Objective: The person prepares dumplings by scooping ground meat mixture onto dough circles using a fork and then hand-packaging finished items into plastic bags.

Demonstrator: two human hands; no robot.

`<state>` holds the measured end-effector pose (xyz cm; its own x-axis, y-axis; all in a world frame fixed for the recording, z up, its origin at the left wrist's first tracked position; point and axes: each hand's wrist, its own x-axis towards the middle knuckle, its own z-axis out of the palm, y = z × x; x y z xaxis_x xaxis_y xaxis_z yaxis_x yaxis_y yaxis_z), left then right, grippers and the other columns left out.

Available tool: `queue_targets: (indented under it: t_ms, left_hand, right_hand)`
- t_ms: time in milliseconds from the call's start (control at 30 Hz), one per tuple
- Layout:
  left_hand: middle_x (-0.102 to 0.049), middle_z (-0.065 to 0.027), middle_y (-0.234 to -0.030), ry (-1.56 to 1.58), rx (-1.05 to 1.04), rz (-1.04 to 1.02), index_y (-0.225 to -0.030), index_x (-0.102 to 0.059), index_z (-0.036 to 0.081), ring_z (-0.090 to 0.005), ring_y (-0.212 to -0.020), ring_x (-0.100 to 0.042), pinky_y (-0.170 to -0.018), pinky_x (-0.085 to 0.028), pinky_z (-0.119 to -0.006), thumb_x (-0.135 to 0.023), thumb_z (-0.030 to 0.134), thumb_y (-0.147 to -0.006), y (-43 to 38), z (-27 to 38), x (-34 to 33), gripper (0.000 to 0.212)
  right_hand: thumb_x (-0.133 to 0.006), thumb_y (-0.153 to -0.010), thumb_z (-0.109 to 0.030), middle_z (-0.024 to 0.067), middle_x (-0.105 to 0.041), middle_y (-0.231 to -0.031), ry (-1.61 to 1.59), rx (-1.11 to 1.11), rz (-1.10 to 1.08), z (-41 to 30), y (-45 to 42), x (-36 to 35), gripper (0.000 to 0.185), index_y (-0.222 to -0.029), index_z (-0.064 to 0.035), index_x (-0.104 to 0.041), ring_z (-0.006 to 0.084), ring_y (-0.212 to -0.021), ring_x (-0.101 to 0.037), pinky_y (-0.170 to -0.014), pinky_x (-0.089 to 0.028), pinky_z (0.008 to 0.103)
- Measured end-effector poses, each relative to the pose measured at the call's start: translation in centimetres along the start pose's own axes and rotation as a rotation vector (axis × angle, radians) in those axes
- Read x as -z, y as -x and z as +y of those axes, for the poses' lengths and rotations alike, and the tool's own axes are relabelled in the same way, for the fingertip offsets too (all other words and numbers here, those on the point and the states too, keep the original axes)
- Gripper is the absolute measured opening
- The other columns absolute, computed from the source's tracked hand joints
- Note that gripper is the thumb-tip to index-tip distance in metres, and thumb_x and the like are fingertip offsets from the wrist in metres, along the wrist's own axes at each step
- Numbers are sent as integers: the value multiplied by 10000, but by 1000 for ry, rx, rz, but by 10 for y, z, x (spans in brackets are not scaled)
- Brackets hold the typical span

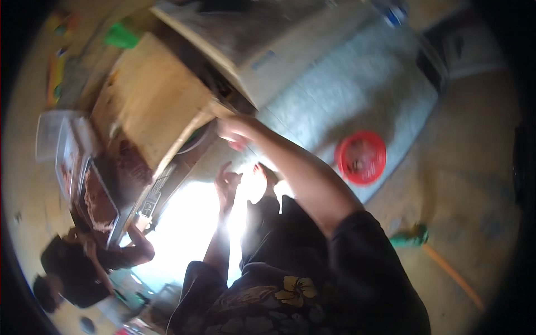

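Observation:
My right hand (235, 130) reaches across to the near corner of a wooden tabletop (153, 96). Blur hides whether its fingers touch or grip that corner. Lower down, my left hand (227, 180) hangs over the brightly lit floor with its fingers apart and nothing in them. A bare foot (260, 171) shows just right of it. On the tabletop lie a dark reddish-brown mass (132, 165) and a clear plastic tub (98, 197) of brown material.
A red plastic bucket (361, 157) stands on pale floor tiles (310, 104) to the right. A green broom head (408, 236) with an orange handle lies beyond. Another person (75, 268) is at the table's lower left end. A green cup (121, 36) is at the far end.

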<state>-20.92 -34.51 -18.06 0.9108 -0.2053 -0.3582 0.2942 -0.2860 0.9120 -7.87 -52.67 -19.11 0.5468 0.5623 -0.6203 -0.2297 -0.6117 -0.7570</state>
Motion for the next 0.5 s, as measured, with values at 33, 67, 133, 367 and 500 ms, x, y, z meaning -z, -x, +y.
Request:
queue_targets:
  t_ms: [33, 67, 133, 367, 500]
  left_hand:
    - [-606, -56, -760, 49, -17, 56, -1316, -494, 30, -132, -625, -576, -552, -469, -251, -707, 143, -795, -4, 14, 18, 575]
    - [-606, -57, -763, 134, -63, 51, -1319, -491, 29, -133, -628, -577, -552, -469, -251, -707, 146, -795, -10, 29, 38, 579]
    - [-569, -23, -738, 446, -183, -8, -1398, -411, 69, -82, -581, -522, -499, -409, -203, -733, 55, -745, -29, 47, 72, 728]
    - [-532, 30, -646, 351, -36, 228, -1334, -497, 25, -41, -564, -479, -473, -331, -187, -741, 50, -739, -103, 151, 99, 643]
    - [-533, 29, -635, 44, -109, 285, -1304, -530, 25, -49, -542, -468, -484, -344, -205, -762, 83, -727, -149, 170, 75, 625]
  right_hand:
    - [-422, -931, -53, 171, -692, -915, -27, -67, -50, -1, 6, 8, 270, -1127, 11, -597, 233, -677, -686, -542, -534, 331]
    - [-424, -930, -52, 172, -698, -901, -72, -148, -71, 4, 16, 17, 268, -1118, 13, -603, 232, -660, -691, -528, -538, 328]
    - [-439, -921, -40, 160, -717, -915, -339, -292, 51, 21, 52, 34, 260, -1079, 1, -642, 235, -703, -715, -561, -569, 322]
    - [-480, -938, -71, 93, -678, -757, -106, -259, 232, 51, 129, 187, 193, -1031, -12, -639, 140, -595, -631, -495, -484, 284]
    - [-569, -894, -54, 28, -563, -609, -186, 364, 785, -58, 115, 344, 60, -888, -8, -607, 83, -548, -509, -510, -424, 266]
